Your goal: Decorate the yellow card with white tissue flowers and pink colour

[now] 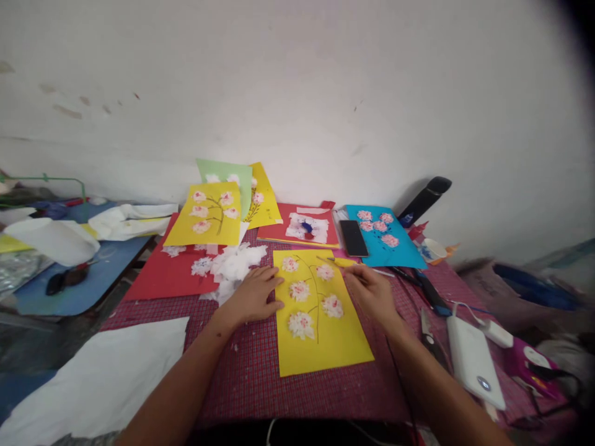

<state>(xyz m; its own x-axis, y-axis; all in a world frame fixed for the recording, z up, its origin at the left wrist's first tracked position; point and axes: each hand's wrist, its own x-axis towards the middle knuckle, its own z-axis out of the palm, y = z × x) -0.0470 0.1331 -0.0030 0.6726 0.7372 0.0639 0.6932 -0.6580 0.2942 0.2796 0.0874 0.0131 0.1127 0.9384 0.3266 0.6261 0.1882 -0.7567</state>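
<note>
A yellow sheet [344,344] lies flat in front of me, with several white-and-pink tissue flowers [300,325] along a drawn brown stem [318,310]. My left hand [255,294] rests at the sheet's left edge, fingers spread and fingertips on the paper. Over the upper right corner, my right hand [372,294] pinches a slim pen-like tool [343,262], yellow with a thin dark tip pointing left above the top right flower. Its exact kind is too small to make out. Beside my left hand lies a pile of white tissue pieces [237,263].
Behind are other flower sheets, one yellow [186,229] and one blue [404,248], a red sheet with a stained tissue [307,228], and a phone [353,238]. Scissors [430,337] and a white power bank [474,359] lie right. A black bottle [425,201] leans near the wall.
</note>
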